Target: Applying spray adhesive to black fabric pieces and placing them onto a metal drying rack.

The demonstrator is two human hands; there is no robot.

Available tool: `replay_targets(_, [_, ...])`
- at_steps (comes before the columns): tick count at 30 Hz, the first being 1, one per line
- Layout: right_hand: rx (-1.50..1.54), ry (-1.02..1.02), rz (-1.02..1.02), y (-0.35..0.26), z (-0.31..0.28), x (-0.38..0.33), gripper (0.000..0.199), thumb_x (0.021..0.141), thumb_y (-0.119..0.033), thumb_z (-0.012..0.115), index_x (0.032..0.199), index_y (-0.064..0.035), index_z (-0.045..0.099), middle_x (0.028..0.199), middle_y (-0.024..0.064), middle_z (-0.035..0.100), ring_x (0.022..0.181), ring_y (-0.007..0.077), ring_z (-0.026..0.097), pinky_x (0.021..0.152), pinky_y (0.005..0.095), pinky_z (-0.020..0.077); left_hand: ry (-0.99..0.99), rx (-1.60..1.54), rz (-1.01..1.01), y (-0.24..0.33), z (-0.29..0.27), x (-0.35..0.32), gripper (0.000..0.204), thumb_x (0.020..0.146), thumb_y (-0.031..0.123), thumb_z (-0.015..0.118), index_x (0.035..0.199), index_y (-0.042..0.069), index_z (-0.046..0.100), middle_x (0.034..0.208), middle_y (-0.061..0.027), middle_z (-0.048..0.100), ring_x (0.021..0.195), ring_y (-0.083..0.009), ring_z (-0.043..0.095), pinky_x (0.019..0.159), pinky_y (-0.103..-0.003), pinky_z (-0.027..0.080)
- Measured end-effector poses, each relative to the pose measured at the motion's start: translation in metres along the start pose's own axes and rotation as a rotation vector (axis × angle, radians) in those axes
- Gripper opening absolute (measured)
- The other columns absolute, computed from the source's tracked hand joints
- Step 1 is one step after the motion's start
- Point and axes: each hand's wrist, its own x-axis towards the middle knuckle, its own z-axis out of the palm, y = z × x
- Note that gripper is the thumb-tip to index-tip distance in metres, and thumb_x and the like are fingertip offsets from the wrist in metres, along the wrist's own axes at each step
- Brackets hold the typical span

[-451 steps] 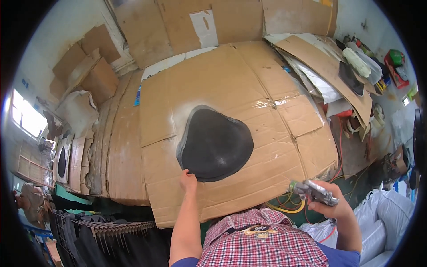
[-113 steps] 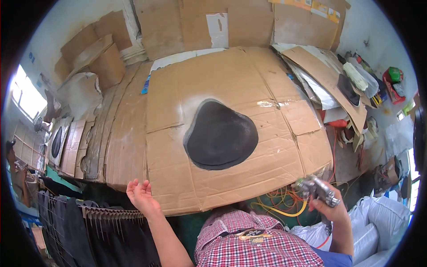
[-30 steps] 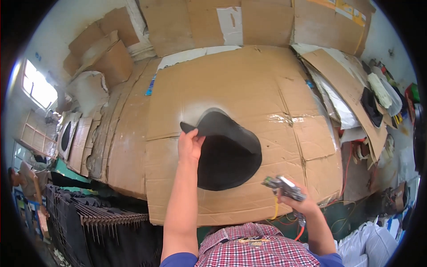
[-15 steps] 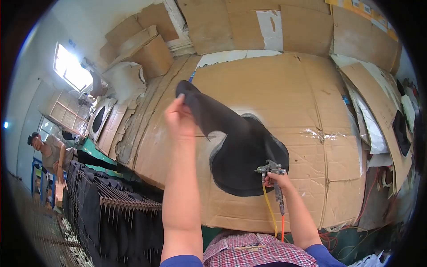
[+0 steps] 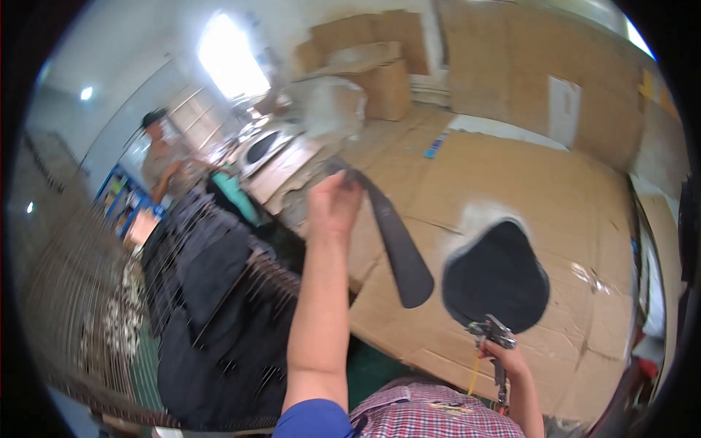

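Note:
My left hand [image 5: 334,208] is raised, its fingers pinching the upper end of a thin, flexible black sheet piece [image 5: 400,252]. The piece hangs at a slant, seen nearly edge-on, off to the left of a rounded black shape [image 5: 498,274] on the cardboard-covered table [image 5: 584,317]. Pale overspray borders that shape; whether it is another piece or a stain I cannot tell. Close to its near edge, my right hand [image 5: 512,361] grips a metal spray gun [image 5: 493,333] by the handle. A yellow hose [image 5: 475,376] runs down from the gun.
Left of the table stands a wire rack [image 5: 266,274] hung with several black pieces [image 5: 212,292]. Beyond it is a person [image 5: 164,164] in a cap. Cardboard panels [image 5: 496,66] line the back, with a cardboard box [image 5: 387,91] at the far corner and more sheets at the right.
My left hand has drawn the black sheet piece off the rounded shape and swung it leftward toward the rack. The view has turned left. My right hand still holds the spray gun.

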Motion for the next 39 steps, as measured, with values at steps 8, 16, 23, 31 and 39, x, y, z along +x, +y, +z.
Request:
replay_targets(8, [-0.029, 0.053, -0.044, 0.025, 0.124, -0.023, 0.039, 0.077, 0.001, 0.059, 0.116, 0.0004, 0.052, 0.076, 0.007, 0.06, 0.061, 0.0151, 0.06, 0.06, 0.0299, 0.0542, 0.017, -0.047, 0.302, 0.217, -0.052, -0.062, 0.015, 0.078, -0.006, 0.051, 0.092, -0.004, 0.056, 0.091, -0.0128, 0.063, 0.084, -0.0241, 0.061, 0.081, -0.035, 0.05])
replay_targets(16, [-0.137, 0.009, -0.04, 0.039, 0.238, -0.004, 0.03, 0.079, 0.001, 0.054, 0.109, 0.0001, 0.051, 0.071, 0.0089, 0.061, 0.059, 0.0172, 0.062, 0.055, 0.0266, 0.0539, 0.273, 0.187, 0.722, 0.532, -0.189, -0.175, 0.018, 0.08, -0.002, 0.052, 0.097, -0.002, 0.059, 0.098, -0.0137, 0.064, 0.095, -0.0273, 0.06, 0.088, -0.04, 0.047])
replay_targets(23, [-0.261, -0.164, -0.006, 0.046, 0.302, 0.03, 0.014, 0.08, -0.001, 0.056, 0.094, 0.0025, 0.057, 0.071, 0.0089, 0.061, 0.059, 0.017, 0.062, 0.057, 0.0283, 0.0544, 0.965, 0.179, 1.084, 0.648, -0.319, -0.39, 0.026, 0.08, 0.007, 0.054, 0.105, -0.003, 0.056, 0.103, -0.0172, 0.061, 0.1, -0.0294, 0.059, 0.094, -0.044, 0.044])
replay_targets(31, [-0.378, -0.143, -0.028, 0.046, 0.275, 0.034, 0.023, 0.081, -0.01, 0.063, 0.103, -0.0037, 0.059, 0.075, 0.0033, 0.061, 0.065, 0.0117, 0.06, 0.059, 0.0256, 0.05, 1.43, 0.733, 1.276, 0.565, -0.282, -0.378, 0.018, 0.069, 0.009, 0.061, 0.077, 0.01, 0.045, 0.067, -0.0008, 0.038, 0.06, -0.014, 0.041, 0.051, -0.032, 0.034])
replay_targets(39, [-0.386, 0.113, -0.132, -0.028, 0.164, -0.016, 0.046, 0.086, -0.012, 0.059, 0.129, -0.007, 0.044, 0.1, 0.0046, 0.056, 0.086, 0.0119, 0.056, 0.075, 0.0289, 0.0501, 0.653, 1.016, 1.52, 0.299, -0.127, -0.22, 0.032, 0.081, 0.006, 0.06, 0.11, 0.003, 0.046, 0.095, -0.0106, 0.052, 0.076, -0.0227, 0.055, 0.058, -0.032, 0.049])
